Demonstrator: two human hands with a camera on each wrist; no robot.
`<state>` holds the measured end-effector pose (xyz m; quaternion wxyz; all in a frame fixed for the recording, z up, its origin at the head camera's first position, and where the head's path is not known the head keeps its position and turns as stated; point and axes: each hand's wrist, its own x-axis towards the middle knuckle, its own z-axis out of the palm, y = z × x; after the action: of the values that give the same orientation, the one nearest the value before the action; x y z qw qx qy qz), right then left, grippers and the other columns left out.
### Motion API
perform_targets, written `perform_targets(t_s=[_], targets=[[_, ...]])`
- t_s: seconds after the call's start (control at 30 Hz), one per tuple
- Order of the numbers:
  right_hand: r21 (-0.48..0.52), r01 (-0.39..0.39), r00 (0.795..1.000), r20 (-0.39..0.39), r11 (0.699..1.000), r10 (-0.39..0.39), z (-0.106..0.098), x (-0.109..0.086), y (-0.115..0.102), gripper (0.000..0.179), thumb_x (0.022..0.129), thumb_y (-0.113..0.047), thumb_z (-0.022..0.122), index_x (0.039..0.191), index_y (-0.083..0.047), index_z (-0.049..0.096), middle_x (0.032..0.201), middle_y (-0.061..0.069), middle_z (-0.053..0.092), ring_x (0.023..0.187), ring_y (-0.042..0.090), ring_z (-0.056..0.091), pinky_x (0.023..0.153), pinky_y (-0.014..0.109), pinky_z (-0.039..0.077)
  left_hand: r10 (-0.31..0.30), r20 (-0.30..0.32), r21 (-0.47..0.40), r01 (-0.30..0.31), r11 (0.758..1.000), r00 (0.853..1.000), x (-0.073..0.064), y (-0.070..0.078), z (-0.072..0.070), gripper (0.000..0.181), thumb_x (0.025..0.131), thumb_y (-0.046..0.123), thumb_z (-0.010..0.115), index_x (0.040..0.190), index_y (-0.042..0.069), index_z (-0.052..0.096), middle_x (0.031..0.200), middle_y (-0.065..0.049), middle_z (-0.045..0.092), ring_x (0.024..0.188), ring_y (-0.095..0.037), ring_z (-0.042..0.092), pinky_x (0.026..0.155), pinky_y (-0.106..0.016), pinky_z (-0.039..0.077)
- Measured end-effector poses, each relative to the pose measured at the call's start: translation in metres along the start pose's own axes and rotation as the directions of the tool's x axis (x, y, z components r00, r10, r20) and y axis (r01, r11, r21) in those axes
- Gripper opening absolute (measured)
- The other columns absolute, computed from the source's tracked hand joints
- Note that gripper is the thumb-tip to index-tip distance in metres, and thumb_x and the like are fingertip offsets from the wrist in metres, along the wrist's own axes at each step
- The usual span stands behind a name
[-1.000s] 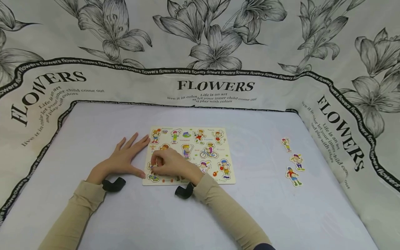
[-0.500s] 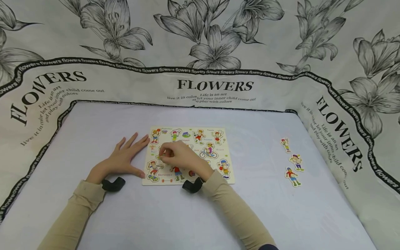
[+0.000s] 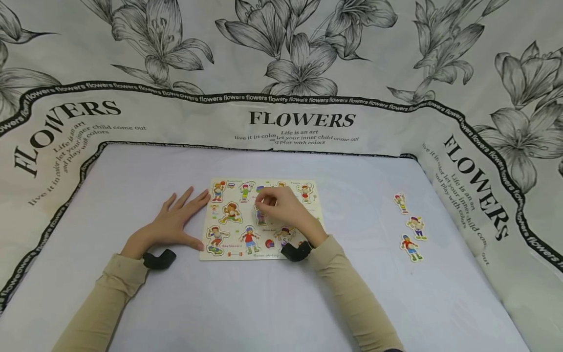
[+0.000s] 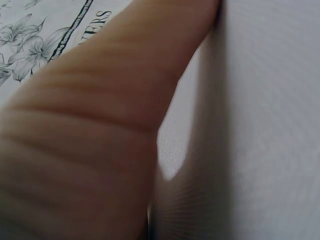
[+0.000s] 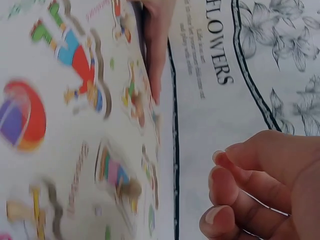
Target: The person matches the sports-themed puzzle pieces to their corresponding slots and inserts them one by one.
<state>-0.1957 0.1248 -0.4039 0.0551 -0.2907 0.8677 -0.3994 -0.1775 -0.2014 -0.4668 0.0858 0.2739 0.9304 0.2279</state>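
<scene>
A pale puzzle board (image 3: 246, 220) printed with sports figures lies flat on the table. My left hand (image 3: 176, 225) rests spread at its left side, fingertips and thumb tip right at the edge. In the left wrist view, one finger (image 4: 105, 110) fills much of the picture. My right hand (image 3: 286, 205) is over the upper middle of the board, overlapping the golfer piece (image 3: 261, 217). Its fingers (image 5: 222, 186) are loosely curled, and nothing shows between them in the right wrist view. The skateboarder piece (image 3: 215, 239) and the runner piece (image 3: 230, 212) lie in the board.
Three loose figure pieces lie on the table at the right: an upper one (image 3: 400, 203), a middle one (image 3: 415, 228) and a lower one (image 3: 411, 247). White flower-printed cloth walls (image 3: 303, 120) surround the white tabletop (image 3: 211, 308). Each wrist wears a black camera mount (image 3: 159, 259).
My right hand has moved from the skateboarder piece at lower left, up and to the right across the board, uncovering the skateboarder and runner. The left hand has stayed put.
</scene>
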Motion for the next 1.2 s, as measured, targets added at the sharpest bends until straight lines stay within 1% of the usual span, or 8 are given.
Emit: perform_targets(t_s=[0.33,0.43,0.57,0.73,0.77,0.97,1.07,1.2], targets=[[0.059,-0.11,0.986,-0.123,0.992,0.116,-0.038,-0.018,0.025,0.015,0.095,-0.012,0.066,0.099,0.0,0.073,0.072,0.011,0.066,0.06,0.028,0.058,0.053,0.028,0.046,-0.003,0.004,-0.009,0.003,1.0,1.0,-0.001,0.003,-0.002,0.133,0.058,0.071,0.081,0.159,0.011,0.019,0.167,-0.007,0.011,0.151,-0.035,-0.009,0.117,-0.058,-0.011],[0.066,-0.116,0.978,-0.166,0.991,0.126,-0.048,-0.024,0.031,0.014,0.094,-0.011,0.066,0.097,0.0,0.074,0.073,0.01,0.066,0.062,0.024,0.057,0.055,0.026,0.045,-0.005,0.008,-0.011,0.005,1.0,1.0,-0.001,0.003,-0.002,0.133,0.059,0.071,0.081,0.159,0.011,0.019,0.167,-0.007,0.01,0.151,-0.035,-0.009,0.116,-0.058,-0.011],[0.085,-0.135,0.962,-0.226,0.987,0.151,-0.061,-0.031,0.041,0.013,0.094,-0.012,0.067,0.096,0.0,0.074,0.075,0.013,0.068,0.063,0.021,0.057,0.055,0.024,0.043,-0.007,0.008,-0.012,0.008,1.0,1.0,-0.001,0.003,-0.002,0.133,0.059,0.071,0.081,0.159,0.011,0.019,0.167,-0.007,0.01,0.151,-0.035,-0.009,0.116,-0.058,-0.012],[0.115,-0.194,0.927,-0.304,0.974,0.221,-0.076,-0.041,0.061,0.018,0.095,-0.014,0.066,0.1,0.002,0.073,0.081,0.02,0.069,0.068,0.033,0.061,0.056,0.024,0.043,-0.01,0.006,-0.001,0.01,1.0,1.0,-0.001,0.002,-0.002,0.133,0.059,0.073,0.08,0.16,0.012,0.018,0.167,-0.006,0.01,0.151,-0.035,-0.009,0.117,-0.058,-0.011],[0.127,-0.21,0.916,-0.322,0.969,0.24,-0.078,-0.043,0.066,0.019,0.096,-0.015,0.066,0.1,0.002,0.073,0.081,0.021,0.069,0.07,0.037,0.061,0.056,0.024,0.043,-0.01,0.006,-0.001,0.01,1.0,1.0,-0.001,0.002,-0.002,0.133,0.059,0.072,0.08,0.16,0.012,0.018,0.167,-0.006,0.01,0.151,-0.035,-0.009,0.117,-0.058,-0.011],[0.2,-0.254,0.827,-0.462,0.946,0.319,-0.098,-0.059,0.072,0.02,0.095,-0.01,0.065,0.101,0.009,0.071,0.081,0.027,0.066,0.062,0.017,0.059,0.055,0.019,0.044,-0.015,0.007,0.006,0.015,1.0,1.0,0.0,0.001,-0.001,0.134,0.058,0.073,0.08,0.16,0.012,0.018,0.167,-0.006,0.009,0.151,-0.035,-0.009,0.116,-0.058,-0.011],[0.248,-0.265,0.759,-0.542,0.932,0.361,-0.105,-0.065,0.095,0.022,0.095,-0.016,0.067,0.102,0.005,0.072,0.081,0.022,0.068,0.065,0.02,0.059,0.055,0.02,0.044,-0.014,0.007,0.008,0.014,1.0,1.0,0.0,0.0,-0.001,0.134,0.058,0.074,0.079,0.16,0.013,0.018,0.167,-0.006,0.009,0.151,-0.035,-0.009,0.117,-0.058,-0.011],[0.328,-0.281,0.639,-0.637,0.902,0.431,-0.115,-0.074,0.114,0.023,0.094,-0.023,0.069,0.101,-0.001,0.073,0.078,0.008,0.069,0.071,0.025,0.059,0.059,0.022,0.044,-0.013,0.007,0.007,0.013,1.0,1.0,0.0,0.0,0.0,0.134,0.058,0.074,0.079,0.16,0.013,0.018,0.167,-0.006,0.009,0.151,-0.034,-0.009,0.117,-0.058,-0.011]])
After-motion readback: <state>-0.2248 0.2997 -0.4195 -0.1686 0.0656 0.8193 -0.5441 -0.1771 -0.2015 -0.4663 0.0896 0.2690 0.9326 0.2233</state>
